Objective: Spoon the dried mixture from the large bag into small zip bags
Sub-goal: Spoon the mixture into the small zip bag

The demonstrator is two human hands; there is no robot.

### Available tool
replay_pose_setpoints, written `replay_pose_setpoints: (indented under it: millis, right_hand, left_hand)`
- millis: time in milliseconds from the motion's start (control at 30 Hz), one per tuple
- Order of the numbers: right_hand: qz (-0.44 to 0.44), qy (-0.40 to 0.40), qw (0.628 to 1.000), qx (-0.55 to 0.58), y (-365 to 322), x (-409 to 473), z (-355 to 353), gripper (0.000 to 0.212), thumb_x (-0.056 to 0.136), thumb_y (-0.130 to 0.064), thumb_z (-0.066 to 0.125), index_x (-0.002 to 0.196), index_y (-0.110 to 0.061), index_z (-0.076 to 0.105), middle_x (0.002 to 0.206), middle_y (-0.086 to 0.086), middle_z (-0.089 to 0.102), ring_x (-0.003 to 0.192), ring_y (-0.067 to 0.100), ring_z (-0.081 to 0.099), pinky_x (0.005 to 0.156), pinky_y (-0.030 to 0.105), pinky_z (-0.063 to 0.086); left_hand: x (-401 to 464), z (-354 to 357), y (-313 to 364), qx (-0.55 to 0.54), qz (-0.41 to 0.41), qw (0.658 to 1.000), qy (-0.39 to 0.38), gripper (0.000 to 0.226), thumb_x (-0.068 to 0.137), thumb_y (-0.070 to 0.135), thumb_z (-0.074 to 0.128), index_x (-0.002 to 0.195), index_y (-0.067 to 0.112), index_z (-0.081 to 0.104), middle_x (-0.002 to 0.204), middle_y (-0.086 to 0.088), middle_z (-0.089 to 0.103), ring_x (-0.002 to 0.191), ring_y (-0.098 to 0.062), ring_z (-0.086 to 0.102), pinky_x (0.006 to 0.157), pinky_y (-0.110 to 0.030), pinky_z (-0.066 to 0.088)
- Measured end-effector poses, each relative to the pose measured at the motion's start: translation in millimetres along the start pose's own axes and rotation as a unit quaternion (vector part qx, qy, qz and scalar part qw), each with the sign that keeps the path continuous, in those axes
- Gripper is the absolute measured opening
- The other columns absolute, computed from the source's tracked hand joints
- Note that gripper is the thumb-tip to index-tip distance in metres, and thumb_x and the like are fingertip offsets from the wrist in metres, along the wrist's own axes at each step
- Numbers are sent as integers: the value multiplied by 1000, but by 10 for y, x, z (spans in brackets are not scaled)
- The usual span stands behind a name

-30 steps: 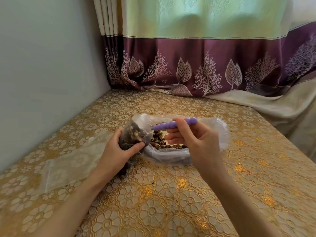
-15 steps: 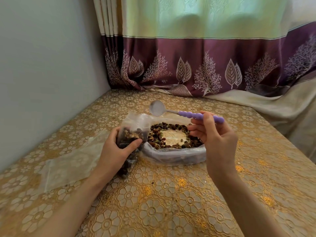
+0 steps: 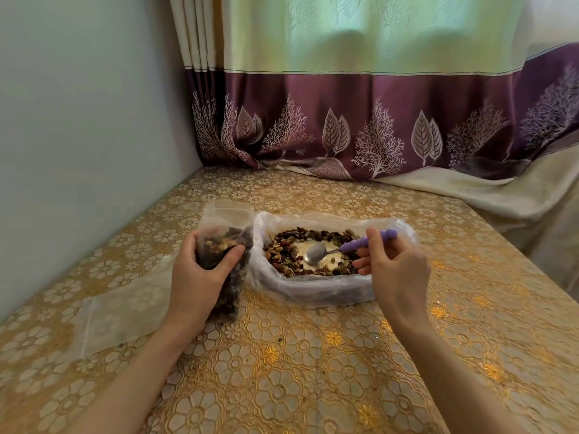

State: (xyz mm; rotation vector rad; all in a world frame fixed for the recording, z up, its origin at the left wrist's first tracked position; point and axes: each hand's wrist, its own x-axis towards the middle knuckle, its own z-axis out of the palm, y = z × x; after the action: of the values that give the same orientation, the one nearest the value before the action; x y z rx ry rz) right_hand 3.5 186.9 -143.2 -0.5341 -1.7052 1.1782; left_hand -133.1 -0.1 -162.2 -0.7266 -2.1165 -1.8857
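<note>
One small bag nearly full, more mix left to scoop

The left hand (image 3: pixel 200 277) grips the small zip bag (image 3: pixel 224 261) upright on the bench (image 3: pixel 313 371). The right hand (image 3: pixel 396 270) pinches the spoon (image 3: pixel 344 247), its bowl empty, down inside the large bag (image 3: pixel 313 286) just beside it.

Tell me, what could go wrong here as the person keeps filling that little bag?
The small zip bag is already quite full and only the left hand holds it up; a slack grip might tip it and spill mixture onto the table. The spoon in the right hand must cross the gap from the large bag, so pieces may drop between the two.
</note>
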Motion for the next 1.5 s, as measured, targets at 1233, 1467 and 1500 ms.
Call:
replay_pose_setpoints:
  millis: [1233, 1467, 1500]
  right_hand:
    - [120, -91, 962, 228, -350, -19, -75, 22, 93, -18, 56, 80, -6, 69, 70, 11, 72, 61, 19, 68, 52, 18, 51]
    - [51, -193, 960, 194, -407, -106, -10, 14, 90, -16, 57, 89, -10, 70, 79, 9, 73, 63, 19, 68, 55, 19, 52]
    - [44, -205, 958, 194, -407, -108, -10, 13, 90, -15, 57, 90, -11, 70, 80, 9, 73, 64, 19, 68, 55, 19, 52]
  left_hand:
    - [2, 27, -20, 59, -13, 985, -164, 68, 55, 47, 71, 116, 34, 46, 103, 22, 54, 85, 24, 50, 65, 3, 39]
    - [-11, 45, -30, 39, -26, 989, -140, 63, 59, 39, 75, 115, 30, 48, 102, 15, 59, 85, 11, 56, 62, 0, 43]
    - [-12, 46, -31, 36, -27, 990, -134, 63, 60, 37, 76, 116, 28, 48, 102, 14, 59, 86, 9, 56, 62, 0, 43]
